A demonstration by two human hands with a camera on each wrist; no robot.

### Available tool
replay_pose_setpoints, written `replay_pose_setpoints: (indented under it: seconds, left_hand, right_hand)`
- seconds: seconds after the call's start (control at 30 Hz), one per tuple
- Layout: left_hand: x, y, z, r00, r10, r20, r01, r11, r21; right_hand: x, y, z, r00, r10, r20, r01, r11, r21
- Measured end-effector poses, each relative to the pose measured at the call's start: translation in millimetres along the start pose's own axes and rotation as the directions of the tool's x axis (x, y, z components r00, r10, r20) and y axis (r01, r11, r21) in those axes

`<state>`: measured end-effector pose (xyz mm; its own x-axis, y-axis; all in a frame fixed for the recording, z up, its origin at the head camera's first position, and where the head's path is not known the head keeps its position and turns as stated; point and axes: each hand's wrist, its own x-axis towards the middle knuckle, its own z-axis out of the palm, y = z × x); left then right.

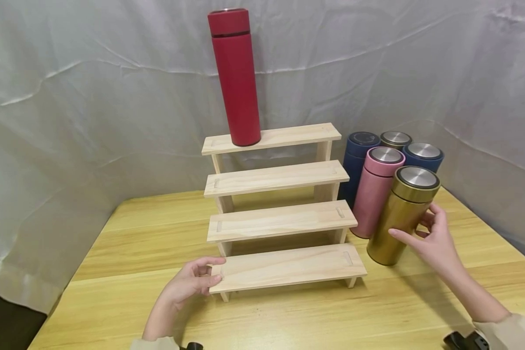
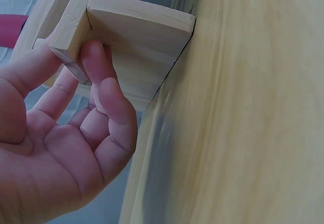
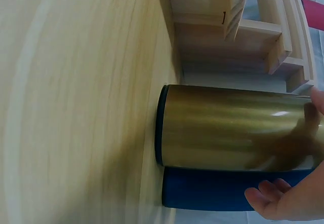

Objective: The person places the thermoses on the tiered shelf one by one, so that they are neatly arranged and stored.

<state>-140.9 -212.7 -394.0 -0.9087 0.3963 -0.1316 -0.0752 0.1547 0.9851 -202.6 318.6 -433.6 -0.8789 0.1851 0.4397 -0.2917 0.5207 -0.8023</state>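
A four-tier wooden stand (image 1: 288, 266) is on the table, and my left hand (image 1: 191, 283) pinches the left end of its lowest board. The left wrist view shows that hand's fingers (image 2: 96, 57) on the board's edge. My right hand (image 1: 439, 245) holds a gold thermos (image 1: 391, 228) right of the stand, thumb across its front and fingers at its right side. In the right wrist view some fingertips (image 3: 258, 198) show in front of a blue thermos (image 3: 212, 188). A tall red thermos (image 1: 238, 87) stands on the top tier, toward its left.
Behind the gold thermos stand a pink thermos (image 1: 373, 194), a dark blue one (image 1: 354, 163), another gold one (image 1: 395, 139) and another blue one (image 1: 423, 155). Grey cloth (image 1: 148, 107) hangs behind the wood-grain table (image 1: 127, 253).
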Motion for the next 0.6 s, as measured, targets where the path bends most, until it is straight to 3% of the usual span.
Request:
replay_pose_setpoints:
  seconds: [0.43, 0.5, 0.6]
  left_hand:
    - [-0.7, 0.9, -0.2, 1.0, 0.008, 0.01, -0.008, 1.0, -0.002]
    - [-0.7, 0.9, -0.3, 1.0, 0.006, 0.009, -0.006, 1.0, -0.005]
    - [-0.6, 0.8, -0.4, 1.0, 0.002, 0.009, -0.002, 1.0, -0.008]
  right_hand:
    - [5.3, 5.2, 9.9, 1.0, 0.028, 0.013, -0.028, 0.999, -0.028]
    - [3.7, -0.9, 11.2, 0.999, 0.04, 0.015, -0.039, 0.999, -0.033]
    - [-2.4, -29.0, 9.4, 0.998, 0.053, 0.042, -0.052, 0.998, -0.03]
